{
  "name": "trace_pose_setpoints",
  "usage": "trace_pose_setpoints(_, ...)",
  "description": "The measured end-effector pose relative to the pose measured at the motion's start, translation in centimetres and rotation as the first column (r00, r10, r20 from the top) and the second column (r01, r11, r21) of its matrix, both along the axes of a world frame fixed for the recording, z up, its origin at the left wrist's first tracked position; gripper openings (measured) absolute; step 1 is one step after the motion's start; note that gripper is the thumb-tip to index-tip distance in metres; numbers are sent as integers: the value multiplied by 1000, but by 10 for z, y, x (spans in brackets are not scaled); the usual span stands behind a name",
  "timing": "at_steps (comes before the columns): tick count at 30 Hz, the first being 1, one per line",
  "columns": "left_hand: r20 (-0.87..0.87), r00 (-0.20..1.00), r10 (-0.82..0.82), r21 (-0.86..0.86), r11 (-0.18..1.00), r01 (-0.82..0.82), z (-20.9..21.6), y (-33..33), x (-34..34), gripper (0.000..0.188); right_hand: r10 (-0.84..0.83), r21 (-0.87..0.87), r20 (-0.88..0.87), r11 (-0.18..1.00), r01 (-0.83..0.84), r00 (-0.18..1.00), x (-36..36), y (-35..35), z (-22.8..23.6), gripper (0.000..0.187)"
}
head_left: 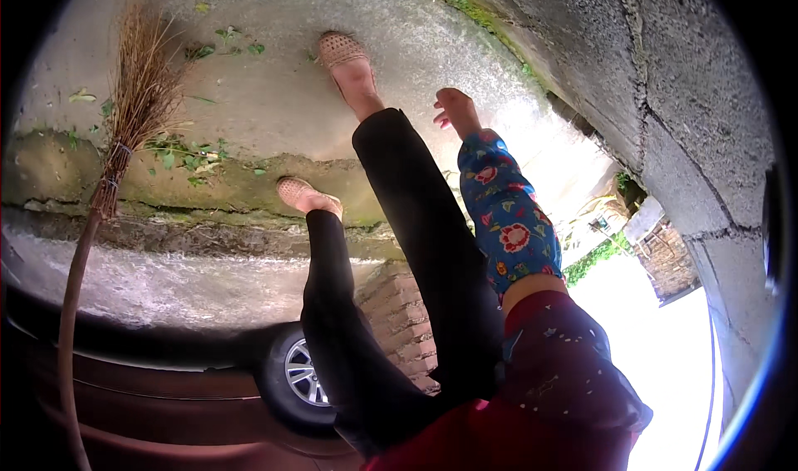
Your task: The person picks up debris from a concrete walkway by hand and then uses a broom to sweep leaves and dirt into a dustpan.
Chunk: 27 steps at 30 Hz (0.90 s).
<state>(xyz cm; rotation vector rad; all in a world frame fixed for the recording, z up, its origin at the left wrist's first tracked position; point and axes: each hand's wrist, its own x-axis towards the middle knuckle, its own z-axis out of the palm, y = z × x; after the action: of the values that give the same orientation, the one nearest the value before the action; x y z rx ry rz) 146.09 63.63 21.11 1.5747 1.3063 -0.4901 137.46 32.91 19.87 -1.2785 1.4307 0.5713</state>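
Observation:
My right hand [457,112] hangs over the concrete ground to the right of my legs. Its fingers are loosely bent and apart, with nothing in them. A blue flowered oversleeve [513,213] covers that forearm. My left hand is out of the picture. Along the left side stands a twig broom [141,97], its bristles toward the top and bound with wire. The broom's long wooden handle [71,313] runs down past the lower edge; what holds it there is hidden.
Green leaves [187,159] lie scattered by the bristles along a mossy concrete step [249,180]. A dark red car with a wheel [303,371] stands at the lower left, near stacked bricks [399,313]. A cracked concrete wall [665,80] rises on the right.

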Motion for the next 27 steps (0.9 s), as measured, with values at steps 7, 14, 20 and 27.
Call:
trace_pose_setpoints(7, -6, 1000, -9, -17, 1000, 9, 15, 5, -42, 35, -251, -207, -150, 954, 218, 956, -150, -39, 106, 31)
trace_pose_setpoints(14, 34, 999, 31, 63, 997, -33, -36, 14, -68, 39, 436, -119, -247, 873, -473, 866, -108, -123, 30, 19)
trace_pose_setpoints(20, 120, 992, 40, 132, 990, -56, -63, 16, -97, 42, -193, -419, -9, 891, 172, 981, -114, -205, -58, 30)
trace_pose_setpoints(27, 274, 961, 42, 113, 991, -75, -80, 3, -116, 46, -233, -464, -51, 867, 183, 971, -120, -240, -110, 36)
